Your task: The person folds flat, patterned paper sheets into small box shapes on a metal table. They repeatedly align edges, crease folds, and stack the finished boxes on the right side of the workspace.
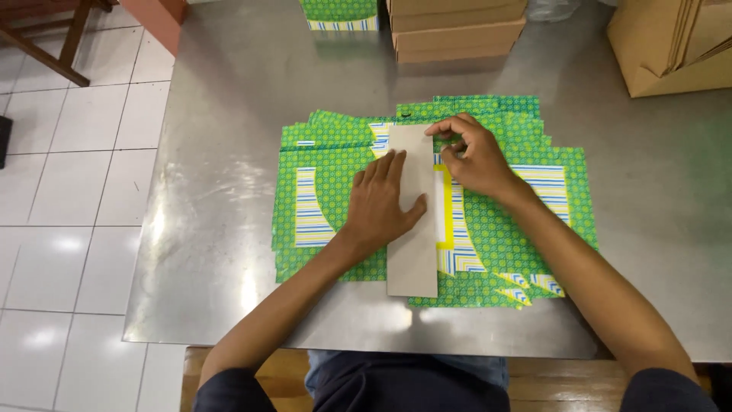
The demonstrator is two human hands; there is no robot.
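Note:
A long grey cardboard strip [412, 259] lies upright down the middle of a flat green patterned paper sheet [328, 156] with striped panels. My left hand [379, 204] presses flat on the sheet, thumb resting on the strip. My right hand [474, 156] has its fingertips at the strip's top right corner, pinching the paper edge there. A yellow edge [447, 221] shows just right of the strip. Several similar sheets are stacked underneath.
The stack lies on a shiny metal table [229, 229]. Brown cardboard boxes [457, 30] stand at the far edge, another carton [671, 46] at the far right, and a folded green bag [341, 15] at the back. White tiled floor [69, 191] is to the left.

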